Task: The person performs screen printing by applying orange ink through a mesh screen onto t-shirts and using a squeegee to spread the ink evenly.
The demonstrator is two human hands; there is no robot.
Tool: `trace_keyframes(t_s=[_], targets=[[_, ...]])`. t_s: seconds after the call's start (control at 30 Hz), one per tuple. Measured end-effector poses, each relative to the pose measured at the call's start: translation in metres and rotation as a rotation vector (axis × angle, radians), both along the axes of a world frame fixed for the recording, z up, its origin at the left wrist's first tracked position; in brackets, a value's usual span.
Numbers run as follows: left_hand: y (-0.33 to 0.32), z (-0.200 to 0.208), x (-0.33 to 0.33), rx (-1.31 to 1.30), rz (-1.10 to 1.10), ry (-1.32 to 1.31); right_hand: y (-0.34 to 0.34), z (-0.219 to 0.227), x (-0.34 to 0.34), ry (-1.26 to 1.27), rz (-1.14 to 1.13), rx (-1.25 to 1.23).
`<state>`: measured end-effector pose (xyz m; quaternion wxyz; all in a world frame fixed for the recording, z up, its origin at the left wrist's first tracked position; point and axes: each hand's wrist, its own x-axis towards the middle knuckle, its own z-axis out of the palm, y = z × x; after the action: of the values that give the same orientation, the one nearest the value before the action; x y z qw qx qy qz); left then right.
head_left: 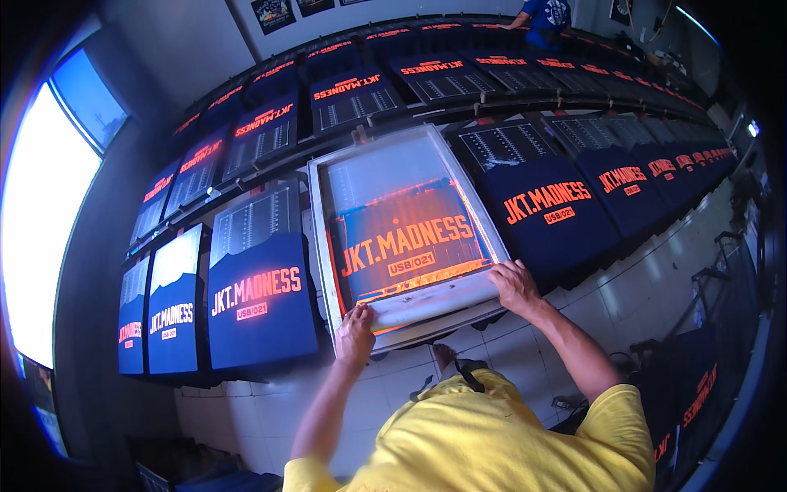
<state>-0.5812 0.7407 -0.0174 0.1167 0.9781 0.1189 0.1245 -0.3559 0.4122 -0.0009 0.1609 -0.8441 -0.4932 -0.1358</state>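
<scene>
A screen-printing frame [469,194] with a pale border lies over a dark blue shirt panel in front of me. Through its mesh, orange lettering [407,243] is visible. Across the near part of the screen lies a long pale squeegee [432,298], with a band of bright orange ink [434,277] along its far side. My left hand [355,334] is closed around the squeegee's left end. The right end is gripped by my right hand [515,287], fingers curled over it. The squeegee's lower edge is hidden from view.
Printed dark blue shirt panels on boards flank the frame, including one at left [262,328] and one at right [557,234]. More rows of boards [352,102] stretch behind. Another person in blue [548,18] stands at the far side. Pale floor tiles [607,307] lie at right.
</scene>
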Motion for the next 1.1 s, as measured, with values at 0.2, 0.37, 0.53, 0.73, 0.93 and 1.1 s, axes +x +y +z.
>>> trace_keyframes(t_s=[0.2, 0.37, 0.53, 0.73, 0.93, 1.1], targets=[[-0.003, 0.024, 0.008, -0.084, 0.031, 0.092, -0.001, 0.004, 0.009, 0.047, 0.008, 0.005], [-0.009, 0.02, 0.003, -0.04, 0.051, 0.085, -0.001, -0.002, 0.005, 0.062, -0.011, 0.007], [-0.007, 0.008, 0.0, -0.034, 0.027, 0.051, -0.002, 0.0, 0.001, 0.079, -0.033, -0.008], [-0.005, 0.01, 0.002, -0.026, 0.029, 0.084, -0.002, -0.001, 0.001, 0.08, -0.046, -0.007], [-0.008, 0.022, 0.004, -0.049, 0.035, 0.096, -0.002, 0.001, 0.002, 0.1, -0.054, -0.05], [-0.012, 0.011, -0.003, 0.004, 0.046, 0.055, -0.004, -0.005, -0.004, 0.074, -0.012, 0.048]])
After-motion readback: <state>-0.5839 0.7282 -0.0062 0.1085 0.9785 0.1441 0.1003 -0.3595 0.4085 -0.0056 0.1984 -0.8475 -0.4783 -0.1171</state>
